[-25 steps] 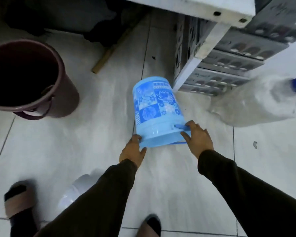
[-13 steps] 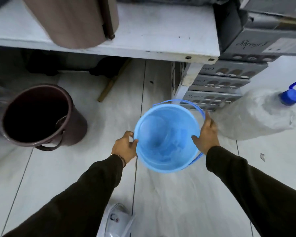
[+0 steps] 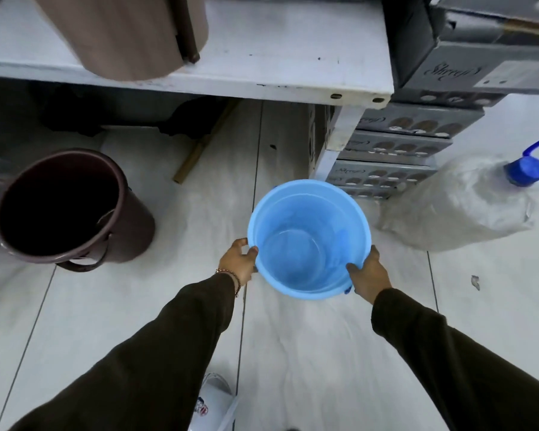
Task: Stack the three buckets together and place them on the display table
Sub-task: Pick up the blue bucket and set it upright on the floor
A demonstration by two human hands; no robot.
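I hold a light blue bucket [image 3: 305, 237] upright above the tiled floor, its open mouth facing me. My left hand [image 3: 238, 259] grips its rim on the left and my right hand [image 3: 367, 273] grips the rim on the right. A dark maroon bucket [image 3: 66, 206] stands open on the floor to the left. A white bucket [image 3: 213, 405] shows partly at the bottom edge, behind my left sleeve. The white display table [image 3: 293, 57] runs across the top, with a brown container [image 3: 131, 32] on it.
Stacked grey cardboard boxes [image 3: 417, 132] sit at the table's right leg. A large clear water jug with a blue cap [image 3: 467, 200] lies on the floor to the right. A wooden stick [image 3: 199, 150] and dark items lie under the table.
The blue bucket went from tipped with its base away from me to upright with its mouth up. My view rose, bringing the tabletop into sight. Both hands stay on the rim.
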